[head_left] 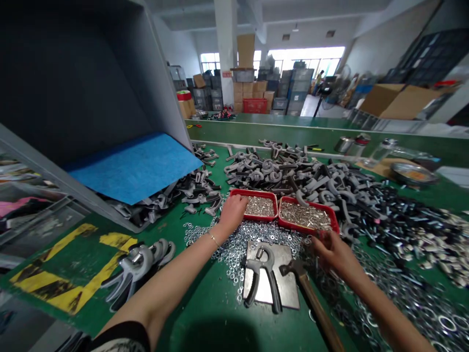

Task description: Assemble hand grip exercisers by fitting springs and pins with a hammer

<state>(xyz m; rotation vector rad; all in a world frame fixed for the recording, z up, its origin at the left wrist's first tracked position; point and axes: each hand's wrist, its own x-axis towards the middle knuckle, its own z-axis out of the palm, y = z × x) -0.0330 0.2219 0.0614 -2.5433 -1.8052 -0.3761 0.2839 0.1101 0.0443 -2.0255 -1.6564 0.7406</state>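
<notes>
My left hand (233, 215) reaches over the left edge of a red tray (275, 215) of small metal pieces, its fingers curled down at the contents. Its fingertips are hidden. My right hand (327, 248) is by the near right corner of a second red tray (335, 224), which holds small metal pins (304, 215). Its fingers are bent together; whatever is between them is too small to tell. Between my forearms, a grey and black hand grip strengthener (274, 288) lies on a steel plate (287, 298). A hammer (311, 293) with a wooden handle rests across the plate's right side.
Loose washers (234, 266) surround the plate and trays. Piled grey handles (271, 168) lie behind, with black-headed bolts (388, 210) to the right. More grip strengtheners (141, 266) lie left, beneath a tilted grey bin (161, 83) with a blue sheet (139, 166). Metal rings (395, 298) cover the right front.
</notes>
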